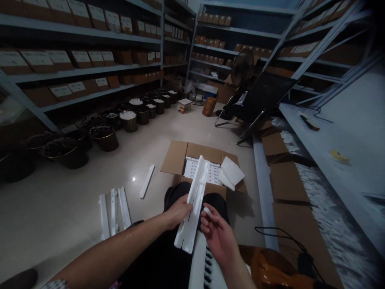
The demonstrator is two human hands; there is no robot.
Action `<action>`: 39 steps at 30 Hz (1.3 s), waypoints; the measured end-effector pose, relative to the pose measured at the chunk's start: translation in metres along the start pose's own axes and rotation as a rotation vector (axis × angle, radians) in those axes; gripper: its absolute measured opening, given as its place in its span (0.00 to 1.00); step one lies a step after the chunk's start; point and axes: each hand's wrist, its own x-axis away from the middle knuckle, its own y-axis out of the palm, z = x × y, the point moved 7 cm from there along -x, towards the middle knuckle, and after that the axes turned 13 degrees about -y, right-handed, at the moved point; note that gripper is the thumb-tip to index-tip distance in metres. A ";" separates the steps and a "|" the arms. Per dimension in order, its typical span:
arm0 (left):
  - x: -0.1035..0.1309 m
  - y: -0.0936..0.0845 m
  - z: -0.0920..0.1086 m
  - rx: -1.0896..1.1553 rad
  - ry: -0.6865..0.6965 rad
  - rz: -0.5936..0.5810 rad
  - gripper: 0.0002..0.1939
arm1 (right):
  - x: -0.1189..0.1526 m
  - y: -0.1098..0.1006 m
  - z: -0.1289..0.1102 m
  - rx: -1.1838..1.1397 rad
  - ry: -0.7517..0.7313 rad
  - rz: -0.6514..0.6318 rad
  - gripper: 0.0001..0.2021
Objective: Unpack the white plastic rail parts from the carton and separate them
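My left hand (179, 210) is closed around a long white foam-like packing strip (196, 200) with a lengthwise groove, tilted over my lap. Just right of it, my right hand (219, 230) pinches a small white piece (207, 210), too small to name. Beyond the strip sits an open cardboard box (174, 157), holding rows of white items with printed marks. Two white foam sheets (232, 170) lie on the box's right side. Beneath my right hand is a white tray (197, 261) with a row of black parts, partly hidden.
Several white strips (114, 212) lie on the floor at left, with a single strip (147, 181) nearer the box. Filled buckets (105, 138) line the shelving. A black folding chair (261, 96), a white table (339, 144) and open cartons (288, 182) are at right.
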 end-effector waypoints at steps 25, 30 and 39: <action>0.004 -0.006 0.020 -0.116 0.288 0.106 0.24 | -0.027 -0.020 -0.033 0.815 -0.521 0.071 0.13; 0.004 -0.005 0.024 -0.155 0.326 0.108 0.26 | -0.022 -0.010 -0.018 0.646 -0.402 0.131 0.16; 0.008 -0.004 0.027 -0.190 0.373 0.138 0.25 | -0.022 -0.009 -0.003 0.783 -0.413 0.165 0.16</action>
